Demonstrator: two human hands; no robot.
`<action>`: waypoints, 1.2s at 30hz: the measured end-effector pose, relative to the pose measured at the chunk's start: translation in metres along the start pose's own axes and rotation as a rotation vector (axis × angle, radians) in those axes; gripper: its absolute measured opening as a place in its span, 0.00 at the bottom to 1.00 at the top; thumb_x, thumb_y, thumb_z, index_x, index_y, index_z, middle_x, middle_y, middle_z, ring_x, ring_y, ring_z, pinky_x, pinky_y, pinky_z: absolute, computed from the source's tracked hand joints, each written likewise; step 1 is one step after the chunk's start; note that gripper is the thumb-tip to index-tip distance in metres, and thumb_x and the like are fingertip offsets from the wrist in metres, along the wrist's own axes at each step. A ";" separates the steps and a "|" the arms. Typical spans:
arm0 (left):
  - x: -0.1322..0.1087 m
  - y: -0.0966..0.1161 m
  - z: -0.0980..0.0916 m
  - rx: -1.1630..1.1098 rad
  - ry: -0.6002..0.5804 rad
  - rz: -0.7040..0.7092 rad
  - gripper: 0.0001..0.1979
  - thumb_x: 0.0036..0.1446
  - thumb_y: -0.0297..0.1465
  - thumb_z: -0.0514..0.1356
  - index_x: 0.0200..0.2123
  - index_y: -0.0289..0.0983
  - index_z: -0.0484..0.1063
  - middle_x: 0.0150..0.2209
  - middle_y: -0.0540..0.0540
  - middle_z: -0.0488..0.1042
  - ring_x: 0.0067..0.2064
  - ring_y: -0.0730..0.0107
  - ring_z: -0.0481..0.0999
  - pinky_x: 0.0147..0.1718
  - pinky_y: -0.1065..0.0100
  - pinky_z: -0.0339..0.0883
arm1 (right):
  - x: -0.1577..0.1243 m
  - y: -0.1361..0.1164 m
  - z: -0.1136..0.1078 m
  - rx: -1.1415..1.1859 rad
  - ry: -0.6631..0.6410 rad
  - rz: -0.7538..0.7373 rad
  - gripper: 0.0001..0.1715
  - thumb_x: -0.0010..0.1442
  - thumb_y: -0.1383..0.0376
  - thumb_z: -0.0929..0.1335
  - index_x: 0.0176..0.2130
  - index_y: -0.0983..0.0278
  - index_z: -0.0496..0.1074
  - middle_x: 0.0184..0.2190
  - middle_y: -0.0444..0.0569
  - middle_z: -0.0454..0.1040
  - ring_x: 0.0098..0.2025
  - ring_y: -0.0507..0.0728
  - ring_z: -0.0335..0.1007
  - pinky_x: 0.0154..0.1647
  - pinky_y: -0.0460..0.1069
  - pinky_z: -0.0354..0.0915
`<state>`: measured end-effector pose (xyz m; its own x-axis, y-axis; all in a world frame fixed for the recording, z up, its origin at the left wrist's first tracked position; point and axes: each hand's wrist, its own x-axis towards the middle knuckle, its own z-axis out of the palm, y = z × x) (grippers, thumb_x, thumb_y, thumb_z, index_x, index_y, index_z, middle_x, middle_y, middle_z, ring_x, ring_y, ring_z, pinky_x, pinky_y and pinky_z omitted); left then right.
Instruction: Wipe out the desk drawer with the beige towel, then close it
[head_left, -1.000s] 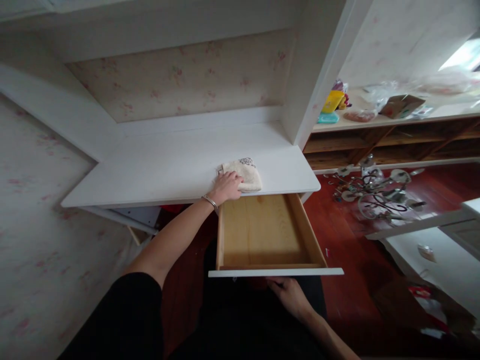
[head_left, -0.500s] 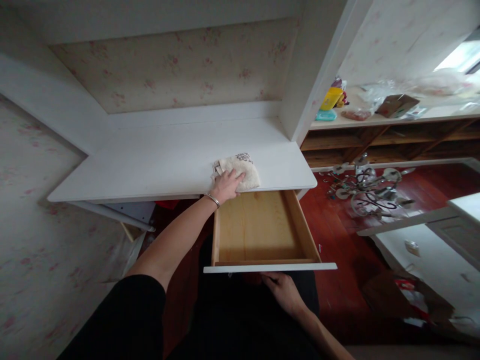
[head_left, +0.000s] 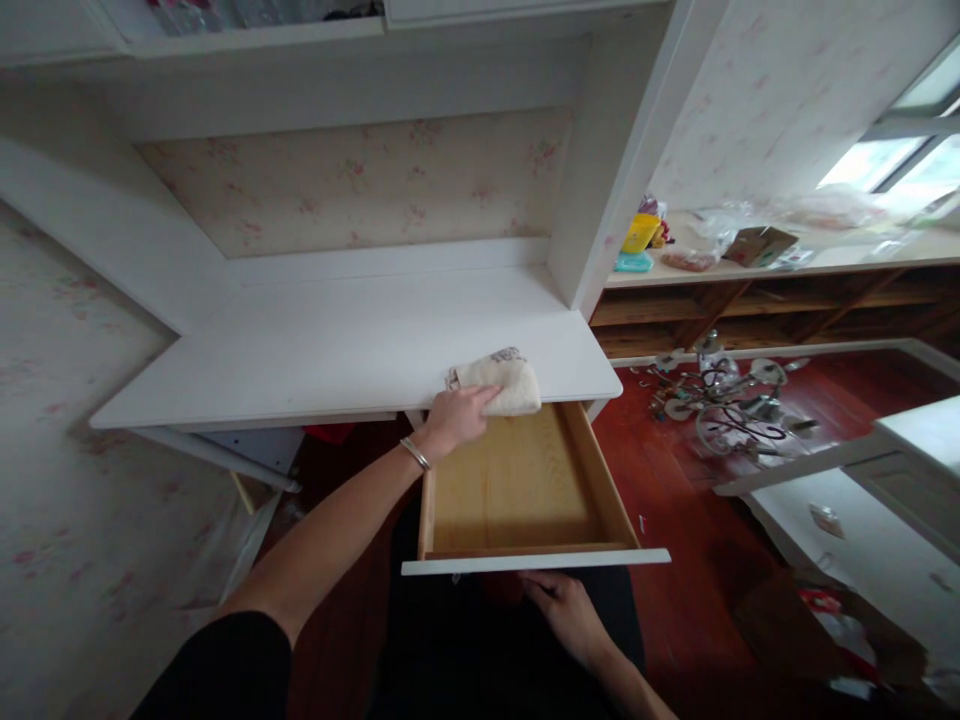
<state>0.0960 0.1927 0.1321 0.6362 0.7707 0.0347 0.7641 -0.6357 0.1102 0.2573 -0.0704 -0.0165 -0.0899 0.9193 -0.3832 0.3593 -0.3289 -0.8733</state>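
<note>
Cloth [head_left: 517,387] at desk edge [head_left: 300,412], over drawer [head_left: 517,490]

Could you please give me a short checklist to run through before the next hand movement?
1. Left hand on the folded cream fabric cloth with dark patterning: ok.
2. Cloth lying wholly on the flat white desktop: not ok; its near edge reaches past the desktop's front edge.
3. Rectangular pale-wood drawer pulled out: ok.
4. Right hand has a firm grip on the drawer's long white front panel: cannot tell; contact beneath is unclear.
5. Round silver-coloured bangle apart from the cloth: ok.
</note>
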 end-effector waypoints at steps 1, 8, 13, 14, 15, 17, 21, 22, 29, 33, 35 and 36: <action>-0.010 0.012 0.011 -0.003 -0.045 0.066 0.34 0.55 0.27 0.54 0.64 0.51 0.54 0.55 0.48 0.69 0.49 0.59 0.73 0.45 0.60 0.68 | 0.000 -0.001 -0.001 0.008 -0.006 0.000 0.24 0.62 0.49 0.62 0.48 0.57 0.77 0.46 0.45 0.78 0.51 0.63 0.71 0.54 0.54 0.62; -0.049 0.051 0.117 -0.005 -0.340 0.237 0.20 0.50 0.29 0.58 0.49 0.40 0.71 0.46 0.41 0.74 0.52 0.55 0.70 0.57 0.48 0.56 | -0.002 -0.010 -0.005 0.004 -0.009 0.021 0.29 0.59 0.43 0.62 0.46 0.58 0.79 0.43 0.47 0.79 0.48 0.65 0.72 0.52 0.56 0.63; -0.046 0.040 0.143 0.025 -0.233 0.343 0.23 0.47 0.35 0.62 0.47 0.32 0.71 0.57 0.34 0.64 0.64 0.51 0.54 0.64 0.54 0.41 | -0.001 -0.002 -0.001 0.022 0.013 0.021 0.29 0.60 0.44 0.62 0.46 0.59 0.78 0.44 0.48 0.78 0.48 0.63 0.72 0.53 0.54 0.63; -0.044 0.039 0.143 0.026 -0.234 0.360 0.22 0.47 0.36 0.62 0.45 0.32 0.72 0.57 0.35 0.64 0.62 0.51 0.56 0.64 0.55 0.43 | 0.001 0.002 0.000 0.035 0.015 0.017 0.28 0.60 0.45 0.63 0.46 0.60 0.78 0.44 0.48 0.78 0.49 0.63 0.72 0.53 0.54 0.63; -0.043 0.038 0.143 0.022 -0.240 0.373 0.21 0.46 0.35 0.62 0.44 0.33 0.72 0.57 0.36 0.64 0.61 0.52 0.59 0.63 0.56 0.46 | 0.002 0.006 0.001 0.047 0.016 0.014 0.28 0.60 0.46 0.63 0.46 0.60 0.78 0.44 0.48 0.78 0.49 0.63 0.72 0.53 0.54 0.62; -0.040 0.038 0.144 -0.005 -0.246 0.401 0.23 0.45 0.35 0.63 0.46 0.32 0.71 0.56 0.36 0.64 0.58 0.53 0.63 0.60 0.58 0.52 | 0.004 0.012 0.003 0.065 0.014 0.015 0.26 0.60 0.47 0.64 0.45 0.61 0.78 0.43 0.49 0.79 0.49 0.63 0.72 0.53 0.54 0.62; -0.034 0.042 0.150 -0.075 -0.253 0.415 0.26 0.45 0.33 0.63 0.50 0.33 0.67 0.56 0.36 0.62 0.57 0.55 0.64 0.59 0.58 0.55 | 0.005 0.012 0.003 0.080 0.019 0.037 0.25 0.60 0.47 0.64 0.45 0.59 0.78 0.44 0.48 0.78 0.49 0.63 0.71 0.54 0.54 0.62; -0.032 0.042 0.152 -0.074 -0.263 0.393 0.26 0.45 0.32 0.63 0.50 0.34 0.67 0.57 0.36 0.61 0.58 0.53 0.62 0.60 0.56 0.54 | 0.004 0.010 0.003 0.079 0.021 0.047 0.25 0.59 0.46 0.64 0.45 0.59 0.79 0.43 0.47 0.78 0.49 0.63 0.71 0.54 0.54 0.61; -0.014 0.006 0.149 0.030 -0.275 0.035 0.27 0.45 0.26 0.61 0.52 0.36 0.65 0.61 0.37 0.56 0.63 0.51 0.56 0.60 0.49 0.53 | 0.000 -0.004 0.001 0.067 0.026 0.098 0.30 0.57 0.42 0.63 0.43 0.59 0.80 0.41 0.48 0.79 0.48 0.65 0.71 0.54 0.56 0.61; -0.006 -0.032 0.145 0.044 -0.223 -0.118 0.27 0.47 0.27 0.61 0.53 0.31 0.65 0.62 0.30 0.53 0.64 0.46 0.54 0.61 0.49 0.50 | 0.000 -0.004 0.004 0.077 0.053 0.132 0.30 0.57 0.42 0.63 0.43 0.59 0.79 0.42 0.48 0.78 0.48 0.64 0.71 0.52 0.55 0.62; -0.003 -0.041 0.148 0.037 -0.226 -0.159 0.27 0.46 0.27 0.60 0.53 0.30 0.65 0.62 0.29 0.54 0.63 0.46 0.56 0.61 0.51 0.52 | 0.000 -0.003 0.004 0.095 0.060 0.136 0.30 0.57 0.42 0.64 0.43 0.60 0.79 0.43 0.48 0.78 0.48 0.64 0.71 0.53 0.55 0.62; -0.001 -0.044 0.150 0.032 -0.231 -0.173 0.27 0.46 0.27 0.60 0.53 0.30 0.65 0.63 0.29 0.54 0.63 0.46 0.56 0.61 0.52 0.52 | 0.001 -0.002 0.004 0.111 0.058 0.132 0.30 0.57 0.42 0.64 0.43 0.60 0.79 0.43 0.48 0.78 0.48 0.64 0.71 0.53 0.54 0.62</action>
<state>0.0784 0.2135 -0.0218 0.5009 0.8397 -0.2097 0.8640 -0.4996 0.0628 0.2530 -0.0698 -0.0161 0.0057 0.8765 -0.4813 0.2595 -0.4661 -0.8458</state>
